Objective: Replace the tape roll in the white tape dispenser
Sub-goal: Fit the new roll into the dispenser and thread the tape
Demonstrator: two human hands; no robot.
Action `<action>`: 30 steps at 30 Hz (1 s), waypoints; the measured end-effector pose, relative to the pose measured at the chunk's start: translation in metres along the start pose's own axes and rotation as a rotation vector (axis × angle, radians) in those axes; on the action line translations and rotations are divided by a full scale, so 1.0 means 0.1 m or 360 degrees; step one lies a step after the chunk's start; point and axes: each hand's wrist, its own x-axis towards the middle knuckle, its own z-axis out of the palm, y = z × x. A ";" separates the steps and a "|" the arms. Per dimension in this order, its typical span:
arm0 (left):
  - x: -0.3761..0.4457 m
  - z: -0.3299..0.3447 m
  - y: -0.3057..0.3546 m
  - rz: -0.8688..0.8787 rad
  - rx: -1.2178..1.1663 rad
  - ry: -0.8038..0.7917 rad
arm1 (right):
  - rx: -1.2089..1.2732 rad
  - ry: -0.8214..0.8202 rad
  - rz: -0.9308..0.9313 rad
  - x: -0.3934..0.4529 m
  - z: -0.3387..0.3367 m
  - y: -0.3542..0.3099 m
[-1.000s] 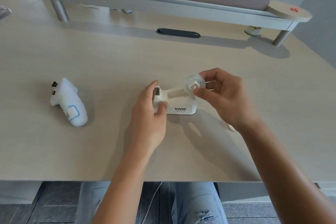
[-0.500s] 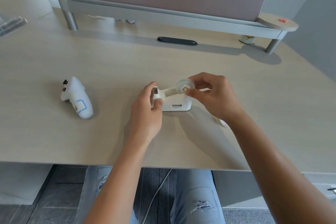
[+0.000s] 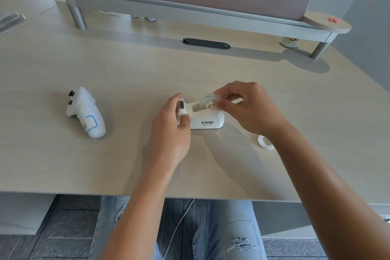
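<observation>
- Since a moment ago the tape roll point(image 3: 207, 100) in the right hand point(image 3: 249, 110) has come lower, onto the back of the tape dispenser point(image 3: 205, 116), and a small white ring point(image 3: 264, 142) now shows on the desk point(image 3: 211, 76) beside the right wrist.
- Head view: the left hand point(image 3: 171, 129) grips the dispenser's front end, thumb on its near side. The right hand's fingertips pinch the roll.
- The pale wood desk also bears a white controller point(image 3: 85, 112) well to the left. A grey shelf point(image 3: 190, 9) and panel stand behind.
</observation>
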 end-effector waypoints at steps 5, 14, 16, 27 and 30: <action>0.01 -0.01 -0.02 0.0005 -0.0016 -0.0005 | -0.0224 -0.0039 -0.0098 0.05 0.02 -0.04; 0.00 -0.01 -0.02 0.0018 -0.0007 0.0004 | -0.0329 0.0049 -0.0149 -0.01 0.06 -0.04; 0.01 -0.01 -0.02 0.0024 0.0001 0.0006 | -0.0362 0.0059 -0.0161 -0.03 0.05 -0.04; -0.01 0.01 0.00 0.0020 0.0001 0.0034 | -0.0426 0.0020 -0.0238 0.02 0.03 -0.08; -0.02 0.01 0.01 0.0022 0.0014 0.0040 | -0.0448 0.0008 -0.0262 0.03 0.02 -0.08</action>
